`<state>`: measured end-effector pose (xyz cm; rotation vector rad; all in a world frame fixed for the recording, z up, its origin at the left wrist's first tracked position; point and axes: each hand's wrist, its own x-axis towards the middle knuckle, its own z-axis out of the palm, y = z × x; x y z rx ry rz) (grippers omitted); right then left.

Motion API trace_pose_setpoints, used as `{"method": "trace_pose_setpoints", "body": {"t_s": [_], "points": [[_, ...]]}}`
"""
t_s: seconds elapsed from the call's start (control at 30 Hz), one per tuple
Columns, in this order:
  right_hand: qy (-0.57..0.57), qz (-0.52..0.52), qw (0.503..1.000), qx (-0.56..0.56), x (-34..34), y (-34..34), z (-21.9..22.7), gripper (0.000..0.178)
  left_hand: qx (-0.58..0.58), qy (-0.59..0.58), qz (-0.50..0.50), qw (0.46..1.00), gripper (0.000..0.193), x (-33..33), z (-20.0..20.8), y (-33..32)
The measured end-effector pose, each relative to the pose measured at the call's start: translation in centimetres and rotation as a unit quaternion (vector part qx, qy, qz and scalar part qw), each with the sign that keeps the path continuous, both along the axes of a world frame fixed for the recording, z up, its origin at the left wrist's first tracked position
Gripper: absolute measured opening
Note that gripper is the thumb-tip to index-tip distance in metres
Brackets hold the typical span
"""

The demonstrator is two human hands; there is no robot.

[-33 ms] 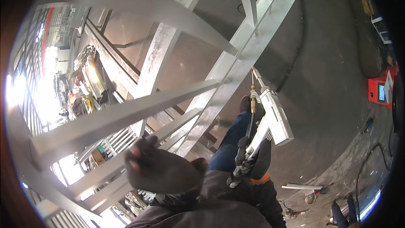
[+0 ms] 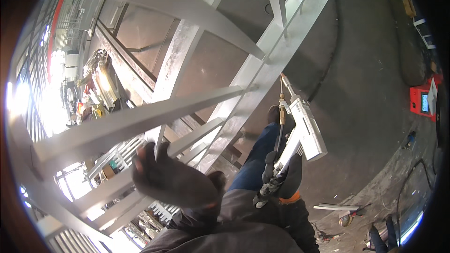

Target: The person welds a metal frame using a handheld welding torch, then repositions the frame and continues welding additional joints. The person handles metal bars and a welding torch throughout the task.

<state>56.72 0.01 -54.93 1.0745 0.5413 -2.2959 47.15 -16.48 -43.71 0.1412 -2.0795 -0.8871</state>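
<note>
My right hand point(image 2: 289, 178), in a dark glove, is wrapped round the handle of a white welding gun point(image 2: 305, 129). The gun's copper-coloured tip points up and away, close to the edge of a long flat metal beam point(image 2: 262, 72). A brass fitting and a thin dark cable run along the gun's left side. My left hand point(image 2: 173, 178), gloved in dark grey, hovers over the square metal bars point(image 2: 140, 119) joined to that beam. Its fingers are apart and I see nothing held; whether it touches a bar I cannot tell.
A red machine point(image 2: 422, 100) with a lit screen stands at the far right. Dark cables point(image 2: 333, 49) run across the floor. White strips point(image 2: 336, 207) lie at the lower right, near another person's legs point(image 2: 382, 236). A cluttered heap point(image 2: 103, 89) is at the left.
My left hand has shifted slightly left and its fingers have spread. My right hand and the welding gun stay almost where they were.
</note>
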Motion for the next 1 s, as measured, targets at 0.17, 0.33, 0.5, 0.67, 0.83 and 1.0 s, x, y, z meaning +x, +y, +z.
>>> {"method": "trace_pose_setpoints", "body": {"t_s": [0.17,0.33,0.5,0.67,0.83,1.0], "points": [[0.034,0.01,0.998,-0.059,2.9,0.1,-0.8,0.062,0.091,-0.141,-0.019,0.986,0.05,-2.4,-2.8,-3.3],[0.034,0.073,0.996,-0.039,5.9,-1.7,-0.1,0.076,0.172,-0.111,-0.074,0.976,0.037,-3.4,-2.4,-4.9],[0.027,0.029,0.995,-0.096,6.9,-4.9,-0.5,0.056,0.152,-0.1,-0.114,0.977,0.037,-3.0,-3.3,-5.2],[0.026,0.003,0.997,-0.07,7.6,-7.4,-0.9,0.059,0.174,-0.092,-0.117,0.974,0.04,-2.6,-3.5,-5.0],[0.024,-0.012,0.995,-0.094,7.6,-8.7,-1.6,0.064,0.162,-0.098,-0.125,0.974,0.042,-2.8,-3.1,-4.9],[0.018,-0.022,0.994,-0.101,7.7,-9.3,-1.6,0.066,0.12,-0.083,-0.126,0.981,0.03,-2.8,-3.4,-4.7]]}}
